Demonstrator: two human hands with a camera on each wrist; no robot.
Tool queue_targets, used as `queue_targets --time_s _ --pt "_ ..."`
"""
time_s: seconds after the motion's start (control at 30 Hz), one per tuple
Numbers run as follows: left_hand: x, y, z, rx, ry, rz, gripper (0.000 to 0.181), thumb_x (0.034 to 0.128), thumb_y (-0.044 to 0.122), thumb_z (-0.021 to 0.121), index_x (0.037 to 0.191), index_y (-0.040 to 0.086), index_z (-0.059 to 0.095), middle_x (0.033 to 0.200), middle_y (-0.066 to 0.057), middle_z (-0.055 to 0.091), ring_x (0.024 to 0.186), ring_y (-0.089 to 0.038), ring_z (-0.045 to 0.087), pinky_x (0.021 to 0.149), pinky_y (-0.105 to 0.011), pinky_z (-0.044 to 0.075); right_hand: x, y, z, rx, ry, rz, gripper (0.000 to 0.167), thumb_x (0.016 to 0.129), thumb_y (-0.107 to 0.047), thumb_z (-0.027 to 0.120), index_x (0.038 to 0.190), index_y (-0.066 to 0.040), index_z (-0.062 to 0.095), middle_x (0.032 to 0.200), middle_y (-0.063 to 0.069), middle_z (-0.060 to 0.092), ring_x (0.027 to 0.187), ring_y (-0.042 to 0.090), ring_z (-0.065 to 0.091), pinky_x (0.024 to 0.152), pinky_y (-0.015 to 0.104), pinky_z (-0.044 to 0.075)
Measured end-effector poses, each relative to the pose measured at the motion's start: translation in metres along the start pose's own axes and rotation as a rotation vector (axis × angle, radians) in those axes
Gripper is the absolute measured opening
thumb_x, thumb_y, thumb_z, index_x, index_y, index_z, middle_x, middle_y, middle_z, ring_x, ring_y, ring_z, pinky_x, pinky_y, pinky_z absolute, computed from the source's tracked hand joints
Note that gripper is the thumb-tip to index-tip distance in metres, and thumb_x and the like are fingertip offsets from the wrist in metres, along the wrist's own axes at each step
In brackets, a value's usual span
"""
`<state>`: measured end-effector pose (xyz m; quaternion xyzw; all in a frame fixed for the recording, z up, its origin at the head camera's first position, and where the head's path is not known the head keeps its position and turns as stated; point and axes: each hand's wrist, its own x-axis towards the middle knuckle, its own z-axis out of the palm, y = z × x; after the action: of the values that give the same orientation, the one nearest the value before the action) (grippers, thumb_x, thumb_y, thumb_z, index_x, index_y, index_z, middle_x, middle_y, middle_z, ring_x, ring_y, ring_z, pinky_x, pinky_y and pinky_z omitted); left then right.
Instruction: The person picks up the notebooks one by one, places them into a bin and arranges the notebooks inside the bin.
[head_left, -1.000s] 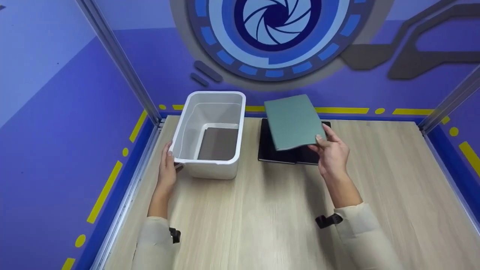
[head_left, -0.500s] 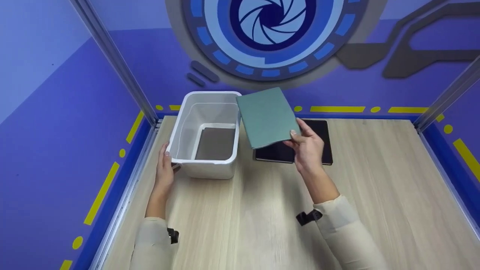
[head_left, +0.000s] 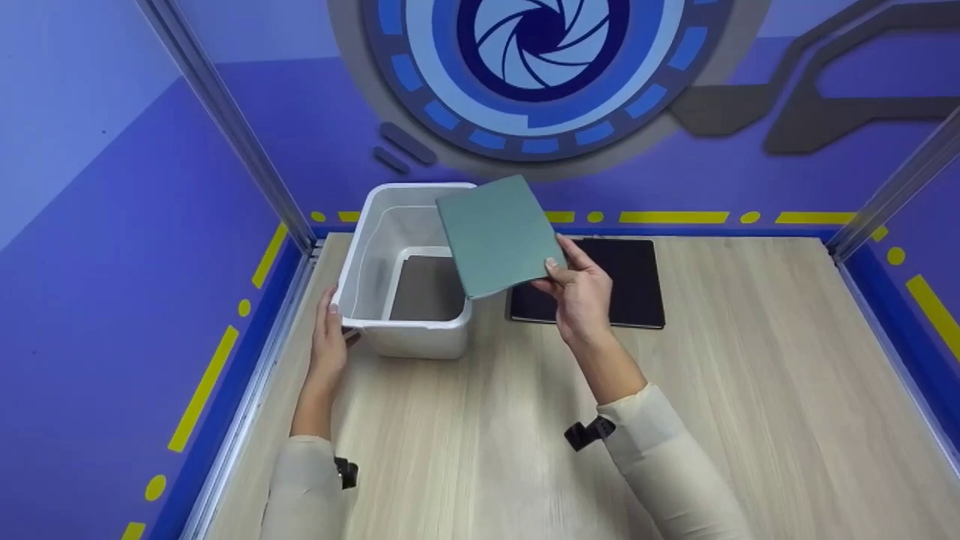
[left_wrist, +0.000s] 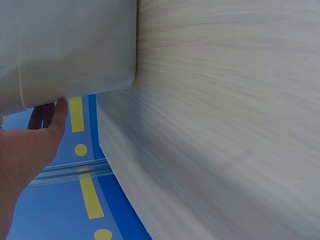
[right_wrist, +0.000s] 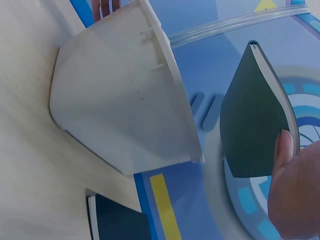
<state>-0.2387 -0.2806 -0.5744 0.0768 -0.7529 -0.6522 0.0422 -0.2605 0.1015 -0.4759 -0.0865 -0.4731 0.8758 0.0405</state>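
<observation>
My right hand pinches a green-covered notebook at its near right corner, thumb on the upper cover. The notebook is tilted and, in the head view, overlaps the right rim of a white plastic bin. In the right wrist view its pages' edge shows, and a gap separates it from the bin's rim. My left hand rests against the bin's left outer side with fairly straight fingers. At the bin's bottom lies a flat dark grey rectangle, partly hidden by the notebook. Its kind is unclear.
Black-covered notebooks lie on the wooden table right of the bin, partly behind my right hand. A blue printed wall stands close behind the bin, and a metal rail runs down the left corner.
My right hand has carried the green notebook leftward, from above the black notebooks to over the bin's right rim. My left hand stays against the bin.
</observation>
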Motion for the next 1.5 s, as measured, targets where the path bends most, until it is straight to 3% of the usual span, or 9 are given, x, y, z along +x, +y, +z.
queue_targets --time_s 0.6,0.8,1.1,1.5 --pt "-0.001 0.002 0.000 0.044 0.009 0.008 0.057 0.1179 0.044 0.021 0.172 0.030 0.016 0.179 -0.011 0.019 0.161 -0.040 0.030 0.127 -0.065 0.035 0.001 0.016 0.032 0.014 -0.001 0.060 0.049 0.105 0.007 0.056 0.153 -0.004 0.057 0.134 0.017 0.064 0.084 0.013 0.076 0.071 0.021 0.063" --pt "0.001 0.002 0.001 0.029 0.033 0.013 0.057 0.1182 0.040 0.021 0.172 0.024 0.016 0.177 -0.017 0.022 0.154 -0.043 0.038 0.123 -0.067 0.038 0.002 0.020 0.040 0.012 0.001 0.070 0.052 0.105 0.007 0.056 0.156 -0.004 0.054 0.135 0.016 0.061 0.082 0.011 0.073 0.068 0.019 0.062" --pt "0.004 -0.001 0.001 0.033 0.040 0.032 0.057 0.1184 0.037 0.020 0.172 0.018 0.017 0.177 -0.018 0.023 0.154 -0.045 0.037 0.122 -0.070 0.038 0.002 0.029 0.048 0.007 -0.008 0.078 0.052 0.104 0.008 0.056 0.155 -0.003 0.055 0.137 0.019 0.061 0.081 0.012 0.074 0.067 0.020 0.062" --pt "0.000 0.000 0.001 0.019 0.016 0.006 0.058 0.1177 0.045 0.021 0.172 0.027 0.016 0.178 -0.013 0.021 0.157 -0.043 0.035 0.126 -0.067 0.034 0.006 0.038 0.056 0.017 -0.004 0.105 0.052 0.103 0.009 0.054 0.155 -0.001 0.054 0.135 0.018 0.059 0.079 0.013 0.073 0.067 0.019 0.062"
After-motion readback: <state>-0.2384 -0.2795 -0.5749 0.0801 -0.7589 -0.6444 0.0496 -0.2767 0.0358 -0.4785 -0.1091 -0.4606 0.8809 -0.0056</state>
